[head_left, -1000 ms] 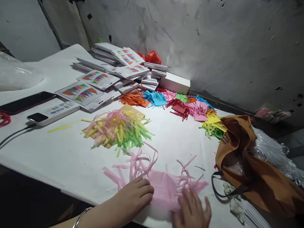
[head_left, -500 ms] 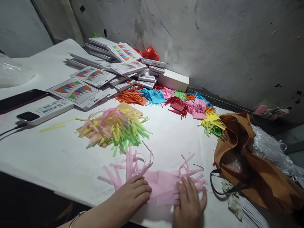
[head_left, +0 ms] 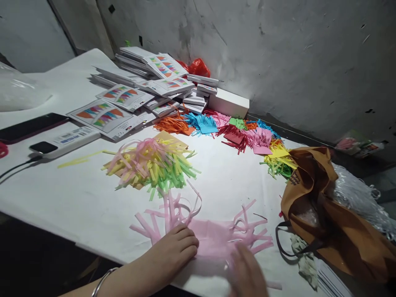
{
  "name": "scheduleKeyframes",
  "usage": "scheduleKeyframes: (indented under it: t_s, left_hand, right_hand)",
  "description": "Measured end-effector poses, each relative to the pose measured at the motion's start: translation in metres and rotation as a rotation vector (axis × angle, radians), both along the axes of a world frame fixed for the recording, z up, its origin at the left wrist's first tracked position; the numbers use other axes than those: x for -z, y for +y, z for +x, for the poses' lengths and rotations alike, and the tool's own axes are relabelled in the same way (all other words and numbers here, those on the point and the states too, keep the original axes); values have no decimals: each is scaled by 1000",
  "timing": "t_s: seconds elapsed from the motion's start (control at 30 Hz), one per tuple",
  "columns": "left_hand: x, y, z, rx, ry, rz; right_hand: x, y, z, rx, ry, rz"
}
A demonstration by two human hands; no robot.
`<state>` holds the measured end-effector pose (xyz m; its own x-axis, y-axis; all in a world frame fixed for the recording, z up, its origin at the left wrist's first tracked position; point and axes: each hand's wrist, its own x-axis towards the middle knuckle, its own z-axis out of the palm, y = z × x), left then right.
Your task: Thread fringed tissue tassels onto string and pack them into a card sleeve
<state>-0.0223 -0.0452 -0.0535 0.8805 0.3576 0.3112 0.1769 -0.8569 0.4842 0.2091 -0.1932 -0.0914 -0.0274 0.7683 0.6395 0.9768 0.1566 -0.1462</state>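
A pink tissue-paper piece [head_left: 213, 237] with fringed ends lies on the white table [head_left: 77, 198] near its front edge. My left hand [head_left: 175, 249] rests on the paper's left part, fingers curled loosely and pressing it flat. My right hand [head_left: 247, 272] is blurred at the bottom edge, over the paper's right part; its fingers do not show clearly. A silver bangle [head_left: 103, 280] sits on my left wrist.
A heap of pink, yellow and green fringed paper [head_left: 151, 165] lies behind. More coloured fringes [head_left: 244, 134] line the wall. Printed packets [head_left: 123, 97] and a white box [head_left: 229, 103] stand at the back. An orange bag [head_left: 324, 214] lies right; phones [head_left: 49, 138] left.
My right hand has slid back toward me over the pink paper and is now smeared by motion. The left hand has stayed in place on the paper.
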Motion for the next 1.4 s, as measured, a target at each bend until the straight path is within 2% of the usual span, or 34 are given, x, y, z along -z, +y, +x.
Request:
scheduleKeyframes:
  t_s: [0.1,0.23,0.33,0.5,0.67,0.77,0.83,0.87,0.93,1.0,1.13,1.17,1.23,1.33,1.4]
  left_hand:
    - [2,1,-3,3,-6,6]
    - [11,3,-7,-78,-10,-37]
    - [19,6,-1,-194,51,-39]
    - [27,15,23,-438,203,132]
    - [20,22,30,-478,296,150]
    - [19,23,30,-485,323,132]
    - [20,22,31,-485,326,133]
    - [21,22,31,-484,324,139]
    - [22,23,32,-481,323,154]
    - [20,25,31,-471,334,148]
    - [6,30,22,-490,258,114]
    - [3,29,19,-471,192,128]
    - [2,24,13,-354,73,165]
    - [12,16,9,-166,22,199]
    - [22,13,8,-155,16,203]
  right_hand:
    - [8,32,-41,-131,41,-54]
    - [13,37,-32,-207,206,-121]
    - [12,40,-22,-115,262,-192]
    - [7,61,-36,149,156,-169]
    - [1,75,-40,294,54,-189]
    - [-6,74,-33,377,-36,-92]
    - [-8,70,-31,305,-55,19]
    - [-7,67,-32,194,-50,37]
    - [-2,63,-39,-45,-5,13]
    - [4,60,-48,-156,32,-20]
    - [8,62,-57,-98,56,4]
    - [6,63,-57,-91,70,-9]
    - [0,65,-56,-107,111,-31]
    - [-8,65,-56,-180,162,-70]
    - [-7,64,-57,-191,164,-127]
